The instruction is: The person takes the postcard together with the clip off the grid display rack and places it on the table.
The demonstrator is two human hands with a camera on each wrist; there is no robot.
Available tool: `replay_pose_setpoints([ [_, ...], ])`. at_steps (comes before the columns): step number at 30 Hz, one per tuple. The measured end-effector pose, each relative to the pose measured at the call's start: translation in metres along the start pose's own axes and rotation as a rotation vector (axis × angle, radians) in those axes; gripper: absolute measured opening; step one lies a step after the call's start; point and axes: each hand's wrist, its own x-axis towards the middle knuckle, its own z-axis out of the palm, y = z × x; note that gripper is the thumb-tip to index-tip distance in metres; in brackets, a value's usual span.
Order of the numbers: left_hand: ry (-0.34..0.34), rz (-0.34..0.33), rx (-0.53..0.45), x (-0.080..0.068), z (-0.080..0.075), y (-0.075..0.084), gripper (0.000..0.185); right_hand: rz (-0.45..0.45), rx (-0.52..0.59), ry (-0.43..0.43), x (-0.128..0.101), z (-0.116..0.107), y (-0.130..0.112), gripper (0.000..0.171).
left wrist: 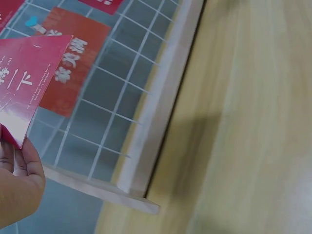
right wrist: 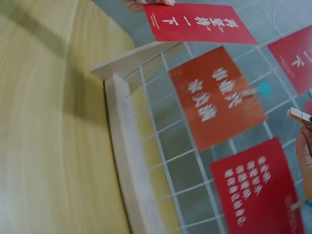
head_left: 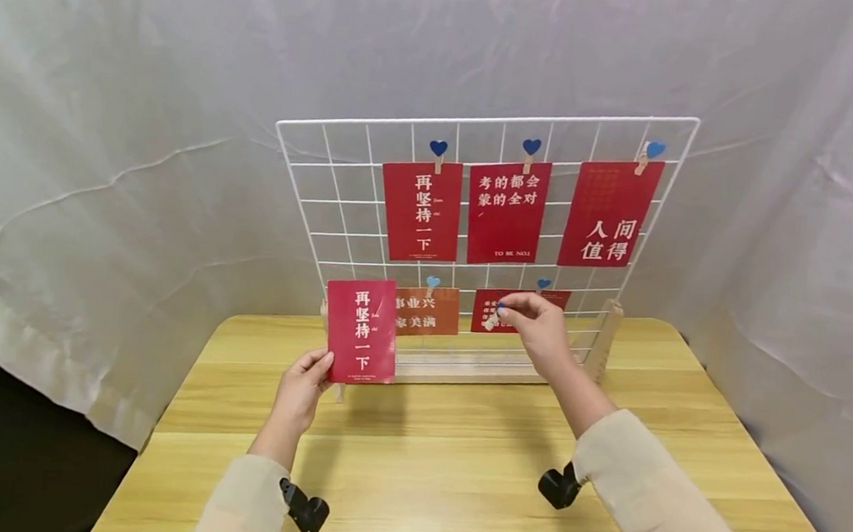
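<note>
My left hand (head_left: 319,368) holds a red card with white characters (head_left: 361,330) by its lower left corner, upright in front of the lower left of a white wire grid (head_left: 341,209). The left wrist view shows that card (left wrist: 29,83) above my thumb (left wrist: 17,185). My right hand (head_left: 506,311) pinches a small wooden clip (head_left: 493,321) in front of the lower red card (head_left: 485,306). In the right wrist view the clip (right wrist: 300,116) sticks out from my fingers (right wrist: 305,156), with the held card (right wrist: 197,23) further off.
The grid stands in a wooden base (head_left: 463,371) on a wooden table (head_left: 454,485). Three red cards hang in its top row under blue heart clips (head_left: 531,146). An orange card (head_left: 430,315) hangs in the lower row. White cloth (head_left: 105,149) surrounds the table.
</note>
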Motion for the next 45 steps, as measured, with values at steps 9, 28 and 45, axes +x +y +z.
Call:
replay_pose_setpoints([
  [9, 0.026, -0.039, 0.027, -0.009, -0.013, -0.022, 0.01, 0.048, -0.003, 0.029, -0.013, -0.022, 0.04, 0.027],
  [28, 0.018, -0.024, 0.062, -0.012, -0.054, -0.096, 0.024, 0.094, -0.031, 0.076, -0.044, -0.065, 0.095, 0.031],
  [45, 0.089, -0.153, 0.104, -0.038, -0.058, -0.092, 0.018, 0.14, 0.073, 0.206, -0.037, -0.133, 0.25, 0.029],
])
